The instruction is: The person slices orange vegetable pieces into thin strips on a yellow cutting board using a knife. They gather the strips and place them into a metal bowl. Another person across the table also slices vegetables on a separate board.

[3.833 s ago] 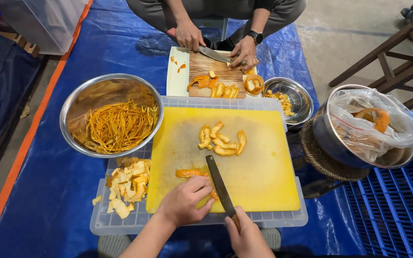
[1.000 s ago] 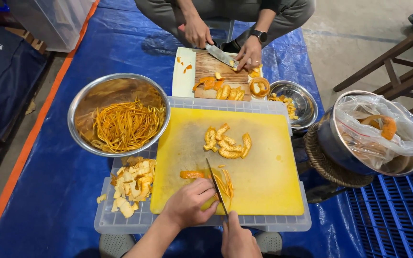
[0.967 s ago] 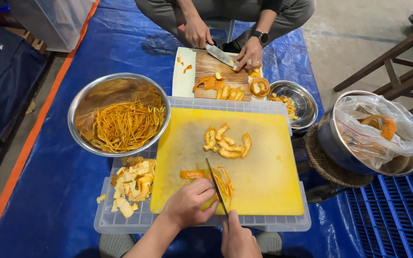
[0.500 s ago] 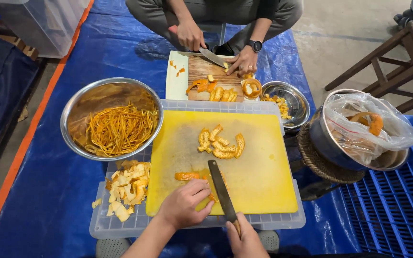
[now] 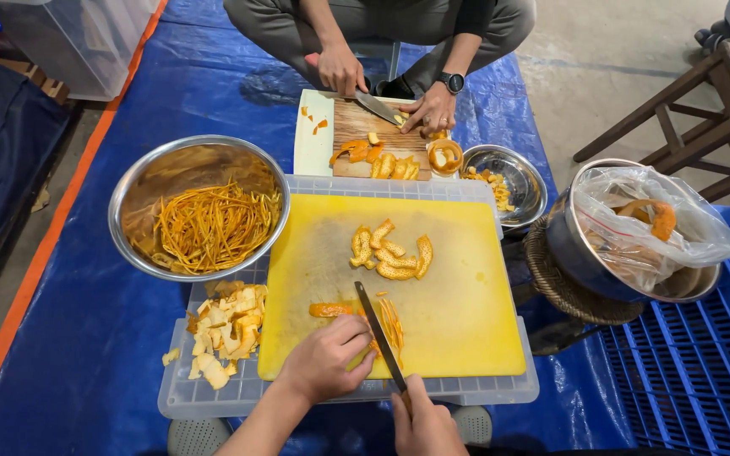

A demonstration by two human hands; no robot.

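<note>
More cut strips lie beside the knife.

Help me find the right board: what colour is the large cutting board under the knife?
Yellow: the large plastic cutting board shows best in the head view.

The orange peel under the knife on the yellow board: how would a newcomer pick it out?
Start at the yellow cutting board. Near its front edge the left hand pins a peel strip beside the knife held by the right hand. Unlike the loose peel cluster mid-board, it lies flat, with thin cut shreds next to it.
</note>
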